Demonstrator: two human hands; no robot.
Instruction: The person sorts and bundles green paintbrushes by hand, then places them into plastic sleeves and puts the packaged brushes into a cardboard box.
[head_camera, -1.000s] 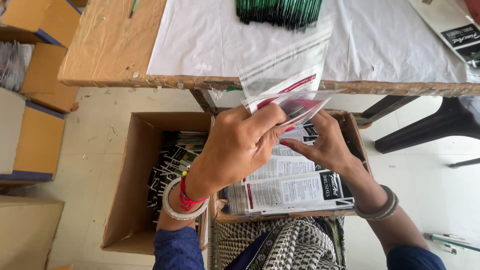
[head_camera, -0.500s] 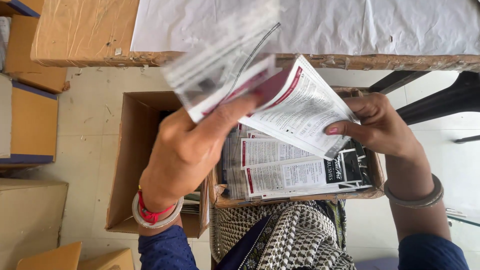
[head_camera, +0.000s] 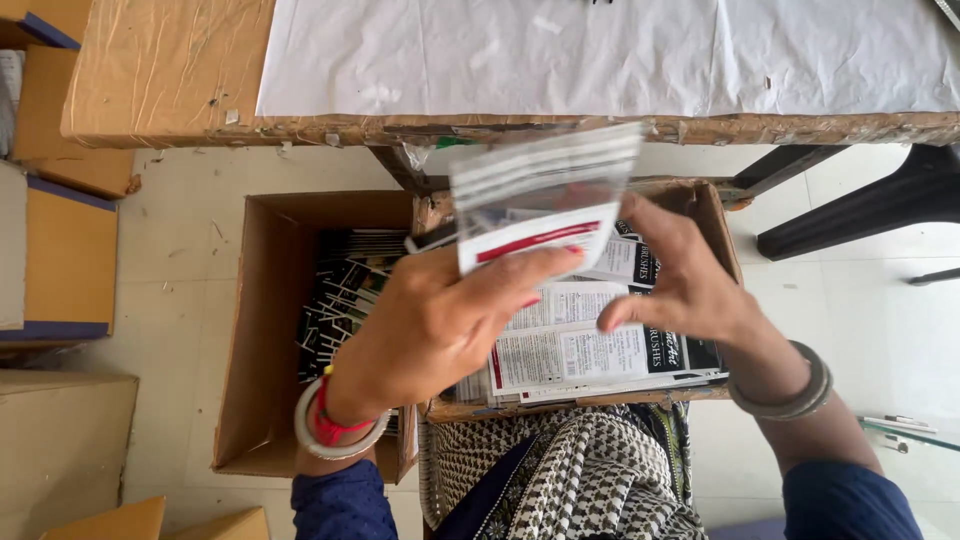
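Your left hand (head_camera: 440, 320) pinches a clear plastic sleeve (head_camera: 545, 195) by its lower edge. Sleeve flat, tilted slightly, raised over the far edge of the open cardboard box (head_camera: 715, 215). White card with red stripe sits in its lower part; upper part transparent, faintly banded. Your right hand (head_camera: 690, 285) touches the sleeve's right edge, fingers spread.

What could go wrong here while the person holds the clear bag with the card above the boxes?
1. The left hand pinches the clear bag only at its lower edge, so the bag could slip and fall into a box below.
2. The printed card sits partly in the bag and might slide out or bend.
3. The right hand hovers over the stack of leaflets and could knock them askew.
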